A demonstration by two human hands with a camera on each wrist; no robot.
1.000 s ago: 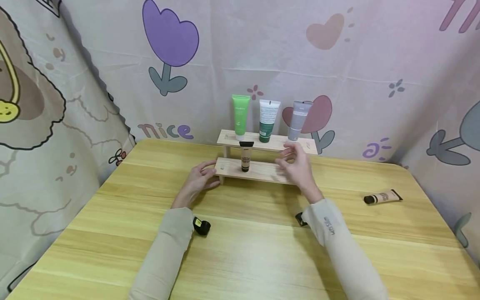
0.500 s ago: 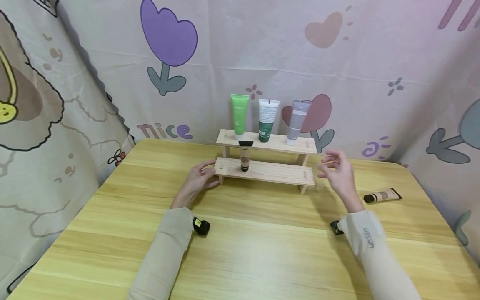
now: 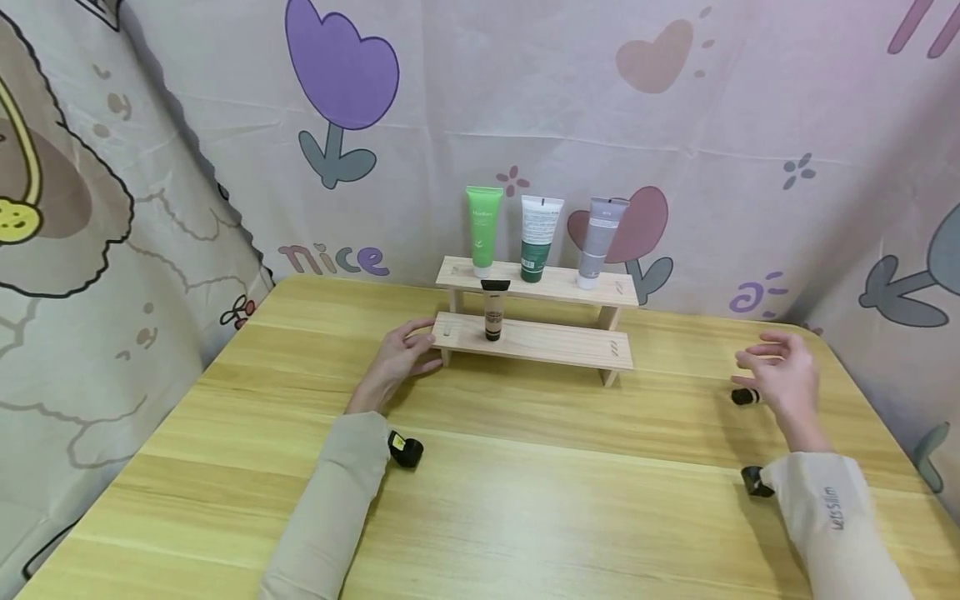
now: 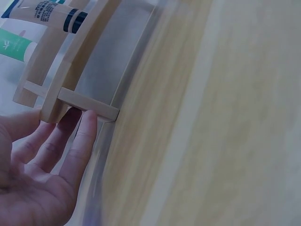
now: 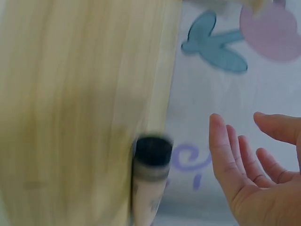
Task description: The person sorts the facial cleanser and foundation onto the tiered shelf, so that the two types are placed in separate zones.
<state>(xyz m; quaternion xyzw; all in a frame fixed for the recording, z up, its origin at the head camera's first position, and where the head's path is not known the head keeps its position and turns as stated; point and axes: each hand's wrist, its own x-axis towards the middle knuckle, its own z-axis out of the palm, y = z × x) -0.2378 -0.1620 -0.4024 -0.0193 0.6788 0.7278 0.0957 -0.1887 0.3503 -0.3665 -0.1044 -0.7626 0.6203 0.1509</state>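
Note:
My left hand [image 3: 393,360] holds the left end of a two-tier wooden stand [image 3: 532,342]. In the left wrist view the thumb meets the end of the lower board and the fingers [image 4: 81,148] lie by its leg. On the lower tier a small beige tube [image 3: 492,312] with black ends stands upright. Over at the right, my right hand [image 3: 787,379] hovers above a similar beige tube [image 3: 746,397] lying on the table, and hides most of it. In the right wrist view this tube [image 5: 149,193] is apart from the loosely spread fingers [image 5: 221,146].
Standing on the upper tier are a green tube [image 3: 483,229], a white and dark green tube [image 3: 538,237] and a grey tube [image 3: 600,242]. The wooden table [image 3: 525,500] meets a patterned cloth [image 3: 480,100] at the back.
My right hand has moved from the right part of the lower tier out to the tube lying at the right. The left hand has stayed at the stand's left end.

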